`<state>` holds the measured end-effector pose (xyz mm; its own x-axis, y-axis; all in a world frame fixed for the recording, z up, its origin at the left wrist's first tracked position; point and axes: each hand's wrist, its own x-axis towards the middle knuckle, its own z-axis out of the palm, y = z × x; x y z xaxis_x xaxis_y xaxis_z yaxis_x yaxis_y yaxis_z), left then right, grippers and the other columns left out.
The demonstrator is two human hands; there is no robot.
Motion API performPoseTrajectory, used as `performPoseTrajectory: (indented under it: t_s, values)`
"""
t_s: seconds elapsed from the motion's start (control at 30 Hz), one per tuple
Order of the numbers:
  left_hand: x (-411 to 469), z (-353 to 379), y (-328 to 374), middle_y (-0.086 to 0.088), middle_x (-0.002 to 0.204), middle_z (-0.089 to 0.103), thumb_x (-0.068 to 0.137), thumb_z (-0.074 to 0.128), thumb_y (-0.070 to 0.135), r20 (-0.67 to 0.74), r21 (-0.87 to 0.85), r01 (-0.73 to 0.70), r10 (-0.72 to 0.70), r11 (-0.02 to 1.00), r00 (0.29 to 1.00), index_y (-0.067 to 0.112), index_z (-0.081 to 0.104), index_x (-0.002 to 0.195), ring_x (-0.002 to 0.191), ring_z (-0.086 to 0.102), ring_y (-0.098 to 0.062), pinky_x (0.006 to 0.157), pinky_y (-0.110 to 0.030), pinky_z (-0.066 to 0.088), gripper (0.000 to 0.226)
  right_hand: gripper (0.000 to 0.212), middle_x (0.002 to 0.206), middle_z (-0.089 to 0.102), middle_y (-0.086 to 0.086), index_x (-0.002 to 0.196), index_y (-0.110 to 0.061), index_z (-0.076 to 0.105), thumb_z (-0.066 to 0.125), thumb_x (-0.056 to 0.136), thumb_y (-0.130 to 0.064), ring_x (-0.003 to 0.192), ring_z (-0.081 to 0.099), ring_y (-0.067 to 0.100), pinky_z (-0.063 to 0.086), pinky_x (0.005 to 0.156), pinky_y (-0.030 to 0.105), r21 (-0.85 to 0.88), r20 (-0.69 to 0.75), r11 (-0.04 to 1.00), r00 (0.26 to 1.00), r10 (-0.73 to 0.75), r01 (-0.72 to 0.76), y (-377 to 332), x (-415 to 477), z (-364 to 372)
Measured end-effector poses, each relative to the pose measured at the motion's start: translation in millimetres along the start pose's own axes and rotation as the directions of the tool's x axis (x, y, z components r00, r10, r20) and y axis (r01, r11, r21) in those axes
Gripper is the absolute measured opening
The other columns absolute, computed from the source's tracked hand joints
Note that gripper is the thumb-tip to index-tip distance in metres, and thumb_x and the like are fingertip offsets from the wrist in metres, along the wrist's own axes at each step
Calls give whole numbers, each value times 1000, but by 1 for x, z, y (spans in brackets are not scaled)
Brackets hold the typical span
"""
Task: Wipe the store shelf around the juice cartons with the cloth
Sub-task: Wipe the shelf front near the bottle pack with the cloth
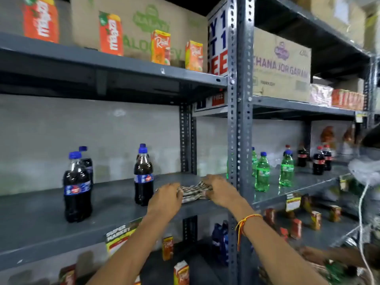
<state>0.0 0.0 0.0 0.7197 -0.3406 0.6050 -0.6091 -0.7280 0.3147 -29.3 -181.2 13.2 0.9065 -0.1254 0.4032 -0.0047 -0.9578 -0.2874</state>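
Observation:
A striped black-and-white cloth lies bunched on the grey middle shelf, close to the metal upright. My left hand grips its left end and my right hand grips its right end, both resting on the shelf. Orange juice cartons stand on the shelf above, in front of a cardboard box. More small cartons stand on the shelf below my arms.
Dark cola bottles stand just left of my left hand, two more farther left. A perforated grey upright rises right of the cloth. Green bottles stand in the neighbouring bay. Another person's hand reaches in at lower right.

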Motion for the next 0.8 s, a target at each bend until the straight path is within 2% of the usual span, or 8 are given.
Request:
performPoseTrajectory:
  t_s: [0.07, 0.17, 0.27, 0.37, 0.53, 0.63, 0.73, 0.8]
  values:
    - [5, 9, -3, -13, 113, 65, 92, 49, 24, 60, -11, 28, -27, 1000, 998, 16, 62, 111, 104, 58, -31, 84, -40, 50, 25, 46, 141, 51, 10, 135, -23, 46, 57, 91, -21, 127, 50, 29, 45, 105, 40, 6, 64, 1000, 998, 13, -13, 9, 2, 5]
    - [7, 19, -9, -12, 107, 68, 88, 56, 22, 99, 0, 75, -75, 997, 992, 20, 65, 110, 97, 61, -30, 77, -36, 49, 23, 45, 139, 54, 10, 135, -32, 45, 54, 93, -21, 119, 56, 31, 50, 96, 38, 45, 145, 998, 989, 37, -44, 16, 4, 15]
    - [11, 24, -9, -14, 102, 70, 88, 60, 18, 65, -35, 125, -123, 991, 990, 19, 67, 109, 94, 63, -30, 79, -33, 49, 23, 41, 123, 66, 15, 126, -35, 56, 56, 90, -15, 102, 65, 35, 55, 87, 38, 36, 36, 997, 998, 61, -62, 16, 6, 16]
    - [15, 27, -7, -17, 101, 70, 89, 56, 13, 66, 18, 146, -147, 989, 987, 13, 68, 107, 96, 63, -32, 85, -36, 51, 22, 38, 111, 70, 18, 116, -28, 65, 57, 87, -6, 101, 65, 37, 57, 87, 43, 13, -80, 997, 994, 70, -70, 7, 0, 18]
    - [6, 23, -2, -17, 89, 68, 89, 47, 3, 41, 82, 103, -106, 991, 994, 5, 64, 93, 83, 63, -30, 74, -40, 53, 18, 28, 96, 71, 14, 90, -14, 67, 48, 83, 6, 91, 67, 34, 56, 74, 40, -101, -194, 993, 980, 37, -57, -6, -21, 25]
    - [-13, 5, -6, -19, 92, 69, 86, 52, -2, -91, -9, -18, 17, 1000, 996, 2, 64, 94, 82, 64, -29, 74, -39, 53, 15, 50, 109, 70, 7, 117, -22, 63, 49, 79, 7, 92, 68, 29, 55, 76, 36, -2, -329, 1000, 944, -29, 30, -14, -40, 31]
    - [-48, -20, -15, -20, 92, 72, 73, 66, -11, -268, -37, -183, 167, 982, 949, -1, 69, 88, 83, 65, -25, 75, -31, 46, 19, 57, 125, 67, 3, 121, -23, 63, 56, 76, 11, 102, 68, 24, 57, 87, 33, 123, -434, 984, 899, -64, 129, -35, -63, 39]
    - [-79, -38, -26, -20, 97, 73, 69, 70, -12, -278, -29, -193, 177, 981, 944, -1, 71, 92, 86, 69, -28, 81, -25, 41, 26, 60, 127, 65, 5, 120, -20, 64, 58, 72, 15, 108, 66, 23, 52, 97, 33, 178, -451, 970, 890, -67, 163, -53, -84, 49]
